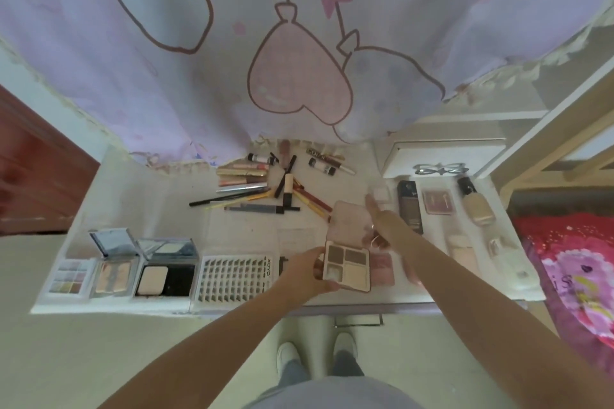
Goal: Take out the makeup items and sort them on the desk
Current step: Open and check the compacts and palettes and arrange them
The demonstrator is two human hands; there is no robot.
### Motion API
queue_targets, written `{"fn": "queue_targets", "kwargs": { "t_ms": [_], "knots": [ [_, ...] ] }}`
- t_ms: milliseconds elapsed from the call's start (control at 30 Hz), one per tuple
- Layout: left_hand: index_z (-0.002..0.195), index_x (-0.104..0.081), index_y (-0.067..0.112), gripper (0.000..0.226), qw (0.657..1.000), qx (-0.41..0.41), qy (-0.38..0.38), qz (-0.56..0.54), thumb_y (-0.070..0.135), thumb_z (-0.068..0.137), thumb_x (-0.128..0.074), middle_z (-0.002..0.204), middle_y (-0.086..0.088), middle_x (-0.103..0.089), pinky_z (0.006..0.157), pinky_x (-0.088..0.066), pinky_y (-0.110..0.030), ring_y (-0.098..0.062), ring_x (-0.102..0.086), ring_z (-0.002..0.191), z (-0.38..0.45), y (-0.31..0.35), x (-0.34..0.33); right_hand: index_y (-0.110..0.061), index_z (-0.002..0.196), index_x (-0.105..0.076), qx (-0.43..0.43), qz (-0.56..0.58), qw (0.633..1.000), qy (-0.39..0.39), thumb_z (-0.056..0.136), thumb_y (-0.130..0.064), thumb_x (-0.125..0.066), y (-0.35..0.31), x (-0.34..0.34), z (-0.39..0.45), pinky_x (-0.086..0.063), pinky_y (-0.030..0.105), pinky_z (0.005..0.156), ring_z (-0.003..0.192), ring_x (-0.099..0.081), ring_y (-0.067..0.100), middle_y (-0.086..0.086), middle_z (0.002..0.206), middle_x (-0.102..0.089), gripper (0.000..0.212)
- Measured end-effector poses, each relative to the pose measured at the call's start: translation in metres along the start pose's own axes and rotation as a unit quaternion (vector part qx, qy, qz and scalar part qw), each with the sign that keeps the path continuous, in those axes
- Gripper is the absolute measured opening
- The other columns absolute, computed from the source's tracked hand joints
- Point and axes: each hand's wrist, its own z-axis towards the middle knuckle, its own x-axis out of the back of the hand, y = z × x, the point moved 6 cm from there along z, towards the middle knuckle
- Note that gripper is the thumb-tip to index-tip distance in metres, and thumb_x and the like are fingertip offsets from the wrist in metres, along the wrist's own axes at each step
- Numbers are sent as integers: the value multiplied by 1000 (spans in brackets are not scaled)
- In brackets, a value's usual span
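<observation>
My left hand [307, 271] grips the left edge of an open eyeshadow palette [348, 266] with brown and cream pans, held just above the white desk [133, 202] near its front edge. The palette's pink lid [349, 221] stands up behind it. My right hand [378, 221], blurred, reaches past the lid with its fingers stretched toward a small pale box [381, 196]. A pink palette [382, 268] lies right of the held one.
Front left holds a pastel palette [68, 277], two open compacts [114, 272] [166, 276] and a lash tray [236, 279]. Pencils and lip tubes [259, 186] lie mid-back. Right are a black bottle [410, 206], blush [438, 201], foundation bottle [475, 202] and white box [442, 156].
</observation>
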Motion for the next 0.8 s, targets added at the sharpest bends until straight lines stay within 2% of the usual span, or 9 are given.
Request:
{"fn": "queue_targets", "kwargs": {
  "t_ms": [33,133,200,367,467,567,633,700,800],
  "knots": [
    [123,-52,13,53,1000,4,7,13,12,75,-73,93,-1,-64,77,-49,-20,-5,-57,75,0,-4,-4,-2,80,-53,5,3,1000,-2,91,-61,-21,3,-6,3,-37,25,53,51,-46,17,9,65,-60,67],
    [121,-53,11,49,999,15,21,43,13,76,-72,114,-4,-65,85,-43,-16,-14,-61,103,1,-15,-15,-6,93,-49,52,-38,998,-22,92,-55,-27,7,-22,8,-41,23,56,63,-52,19,10,81,-63,54],
    [121,-52,11,49,997,28,25,64,14,76,-71,118,-3,-63,87,-42,-17,-16,-58,109,2,-21,-21,-7,96,-45,92,-57,993,-38,94,-50,-31,6,-28,9,-41,21,54,65,-53,18,12,88,-62,46],
    [125,-45,10,51,987,45,18,151,19,80,-65,119,-6,-62,93,-45,-26,-22,-57,111,9,-28,-31,-11,100,-44,104,-40,992,-53,91,-44,-46,9,-28,15,-38,18,51,58,-48,10,-1,74,-56,34],
    [121,-46,7,37,975,56,12,216,14,85,-56,116,-10,-62,90,-47,-32,-25,-58,108,12,-31,-35,-9,103,-49,107,-67,991,-42,93,-38,-46,16,-26,22,-45,22,65,64,-52,11,-4,72,-56,31],
    [117,-47,4,29,964,57,11,261,9,88,-49,115,-13,-60,87,-47,-33,-27,-57,107,16,-32,-37,-10,99,-50,103,-73,991,-48,93,-35,-45,18,-27,26,-47,33,85,82,-58,18,-4,74,-56,26],
    [117,-48,4,28,959,59,9,278,9,89,-48,115,-13,-59,87,-47,-34,-28,-57,107,17,-32,-37,-11,91,-50,102,-74,990,-56,94,-34,-44,19,-29,26,-46,31,81,82,-57,17,-1,77,-58,24],
    [117,-48,5,28,953,60,6,297,8,89,-46,115,-13,-59,87,-48,-35,-28,-57,107,17,-33,-37,-12,83,-51,107,-78,990,-53,94,-34,-43,19,-29,26,-42,24,70,69,-54,12,2,81,-59,26],
    [114,-49,6,26,946,58,3,320,3,88,-43,113,-12,-59,83,-48,-35,-28,-58,105,17,-33,-37,-11,86,-53,113,-87,989,-50,94,-35,-43,21,-27,26,-42,22,66,62,-51,7,2,82,-60,27]
  ]
}}
